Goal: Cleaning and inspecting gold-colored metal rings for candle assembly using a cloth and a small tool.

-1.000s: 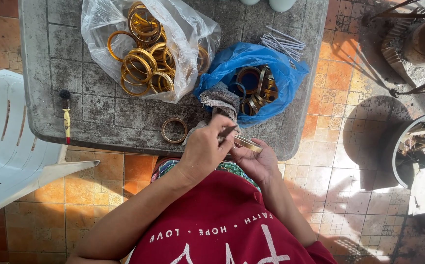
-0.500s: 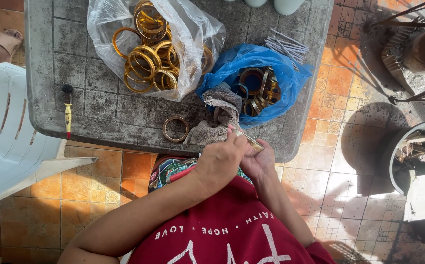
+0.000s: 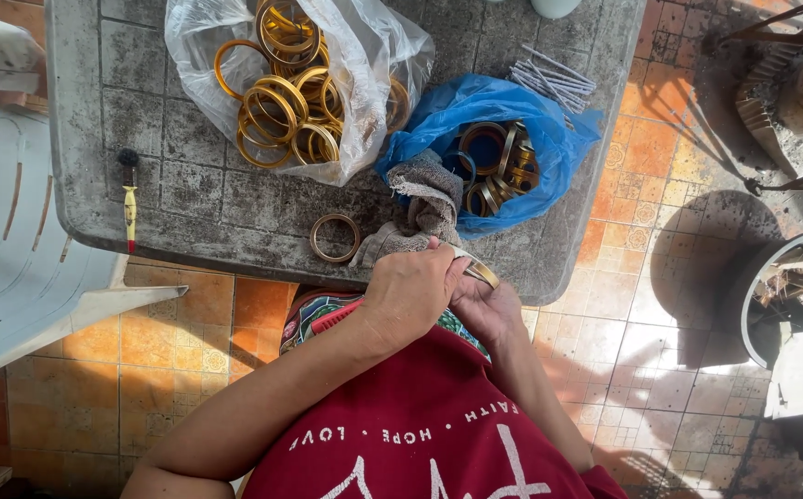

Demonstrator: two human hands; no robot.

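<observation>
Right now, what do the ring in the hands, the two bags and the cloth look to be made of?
Ring in the hands: seemingly metal, gold, glinting in sun.
Clear bag: thin transparent plastic, crinkled and shiny, rings visible through it.
Blue bag: thin glossy plastic, creased.
Cloth: grey fabric, matte, rough and limply folded; possibly knitted.

Bare tabletop (image 3: pixel 189 199) left of loose ring (image 3: pixel 335 237)

2 hands (image 3: pixel 438 296) meet at the edge of 1 grey tiled counter (image 3: pixel 189 199) carrying 2 plastic bags, 1 clear (image 3: pixel 364 83) and 1 blue (image 3: pixel 549 139), each filled with brass rings too tangled to count. Also there: 1 loose ring (image 3: pixel 335 237), 1 grey rag (image 3: pixel 424 199), 1 yellow-handled tool (image 3: pixel 130 203), 1 bundle of thin rods (image 3: pixel 549 79).
</observation>
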